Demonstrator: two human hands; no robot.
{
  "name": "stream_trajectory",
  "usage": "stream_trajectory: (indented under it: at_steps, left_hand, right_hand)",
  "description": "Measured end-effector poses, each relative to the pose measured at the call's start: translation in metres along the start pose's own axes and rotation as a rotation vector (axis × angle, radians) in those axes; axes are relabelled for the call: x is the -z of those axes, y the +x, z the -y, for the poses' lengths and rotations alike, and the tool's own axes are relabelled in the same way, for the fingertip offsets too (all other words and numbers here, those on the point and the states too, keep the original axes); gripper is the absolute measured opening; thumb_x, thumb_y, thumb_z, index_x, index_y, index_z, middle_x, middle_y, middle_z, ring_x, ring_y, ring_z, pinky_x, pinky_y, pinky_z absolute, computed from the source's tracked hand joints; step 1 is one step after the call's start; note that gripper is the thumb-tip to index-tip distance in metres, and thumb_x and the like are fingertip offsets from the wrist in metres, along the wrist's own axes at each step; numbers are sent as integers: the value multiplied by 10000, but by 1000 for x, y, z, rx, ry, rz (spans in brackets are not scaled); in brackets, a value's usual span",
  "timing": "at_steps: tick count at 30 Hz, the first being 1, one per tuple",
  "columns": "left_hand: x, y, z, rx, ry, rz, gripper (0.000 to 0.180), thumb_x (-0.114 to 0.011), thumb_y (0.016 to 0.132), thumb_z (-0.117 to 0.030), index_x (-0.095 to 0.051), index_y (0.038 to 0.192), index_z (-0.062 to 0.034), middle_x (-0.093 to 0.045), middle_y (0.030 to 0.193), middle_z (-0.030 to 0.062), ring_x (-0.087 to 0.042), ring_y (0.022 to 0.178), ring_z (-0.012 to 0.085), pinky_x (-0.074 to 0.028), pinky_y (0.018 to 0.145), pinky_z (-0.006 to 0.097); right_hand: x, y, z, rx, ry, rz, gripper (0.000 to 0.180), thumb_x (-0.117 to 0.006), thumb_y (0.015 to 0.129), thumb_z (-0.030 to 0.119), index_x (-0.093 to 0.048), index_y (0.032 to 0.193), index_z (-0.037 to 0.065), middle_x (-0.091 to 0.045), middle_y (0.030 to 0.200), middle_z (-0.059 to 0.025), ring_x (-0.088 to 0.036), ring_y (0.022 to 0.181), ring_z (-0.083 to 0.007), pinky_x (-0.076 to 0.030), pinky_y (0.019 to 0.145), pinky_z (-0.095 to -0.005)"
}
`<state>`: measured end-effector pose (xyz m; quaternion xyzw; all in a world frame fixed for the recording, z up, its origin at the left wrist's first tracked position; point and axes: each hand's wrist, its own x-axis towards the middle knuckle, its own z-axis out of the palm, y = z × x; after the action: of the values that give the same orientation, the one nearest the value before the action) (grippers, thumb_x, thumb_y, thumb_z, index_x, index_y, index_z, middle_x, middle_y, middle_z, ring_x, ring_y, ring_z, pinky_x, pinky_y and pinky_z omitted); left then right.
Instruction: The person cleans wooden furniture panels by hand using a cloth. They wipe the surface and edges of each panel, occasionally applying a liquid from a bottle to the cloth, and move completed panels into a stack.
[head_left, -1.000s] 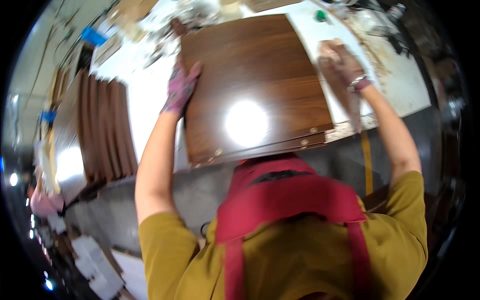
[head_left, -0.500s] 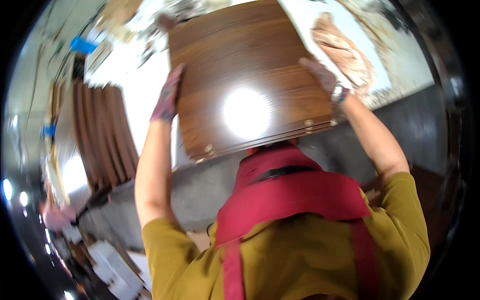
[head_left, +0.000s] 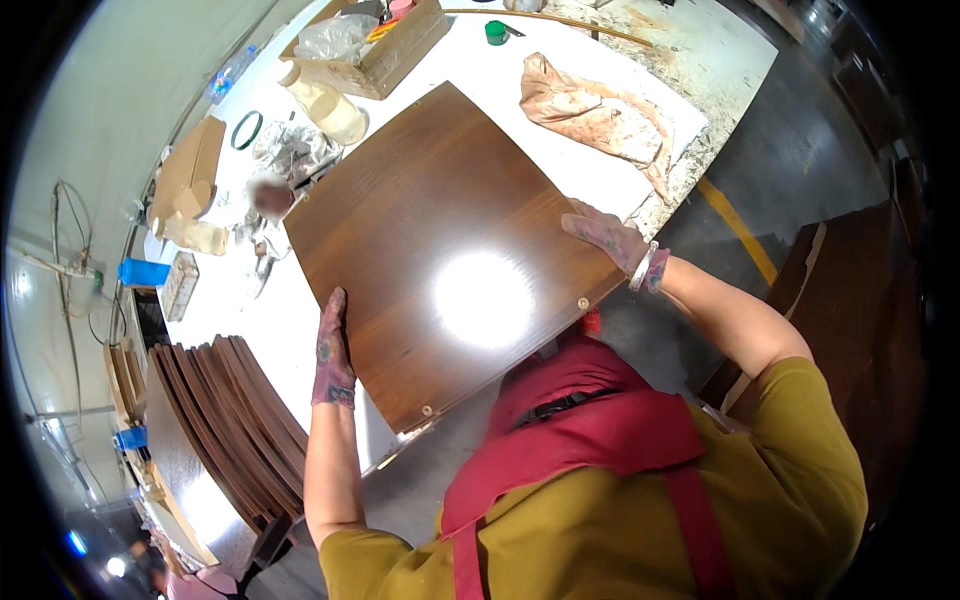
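A brown wood-grain panel (head_left: 450, 180) lies before me at the table's front edge, turned at an angle, with a bright light reflection and small round metal fittings near its front edge. My left hand (head_left: 334, 350), in a patterned purplish glove, is pressed along the panel's left edge with its fingers together. At the right edge, my gloved right hand (head_left: 612, 238) grips the panel, fingers on top. The undersides of both grips are hidden. I cannot tell if more panels lie beneath.
Several brown panels (head_left: 225, 420) stand in a row at the left. Beyond my panel are a stained cloth (head_left: 600, 118), a cardboard box (head_left: 375, 68) of odds and ends, a cloudy plastic bottle (head_left: 330, 108) and a green cap-like container (head_left: 496, 33). Dark boards (head_left: 840, 310) stand at the right.
My view has swung to the right. The panel now sits at a slant in view, where it was nearly square, with both hands still at its sides. The layered front edges seen before no longer show clearly.
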<state>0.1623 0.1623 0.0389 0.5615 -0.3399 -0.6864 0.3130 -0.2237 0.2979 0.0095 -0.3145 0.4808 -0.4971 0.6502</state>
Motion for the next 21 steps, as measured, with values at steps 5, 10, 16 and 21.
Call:
stream_trajectory:
  at_steps: [5, 10, 16, 21]
  left_hand:
    - [38, 8, 0, -13, 83, 20, 553, -559, 954, -376, -461, 1370, -24, -531, 1346, 87, -523, 1211, 203, -419, 1026, 319]
    - [73, 15, -10, 29, 231, 63, 517, -542, 961, -392, -510, 1321, -22, -581, 1280, 74, -560, 1156, 189, -438, 994, 310]
    - [82, 19, -1, -42, 284, 24, 689, -635, 897, -411, -420, 1381, 29, -512, 1357, 147, -496, 1249, 232, -390, 1045, 330]
    - [57, 5, -3, -122, 352, -119, 618, -640, 919, -300, -417, 1376, 51, -501, 1363, 170, -495, 1253, 240, -397, 1044, 309]
  right_hand:
    - [-39, -26, -39, 246, -414, -137, 497, -533, 954, 283, -423, 1359, 17, -490, 1308, -122, -477, 1196, -199, -391, 1011, -308]
    - [-67, -69, -42, 491, -1014, -210, 273, -483, 958, 189, -538, 1144, -4, -530, 1020, -87, -525, 942, -210, -438, 843, -313]
    - [-50, -54, -66, 582, -1336, 11, 242, -450, 971, 145, -571, 1118, -3, -591, 992, -92, -571, 887, -237, -470, 800, -302]
    - [-53, -53, -12, 63, -136, -56, 366, -447, 1001, 248, -517, 1259, -2, -599, 1202, -105, -578, 1054, -186, -470, 902, -311]
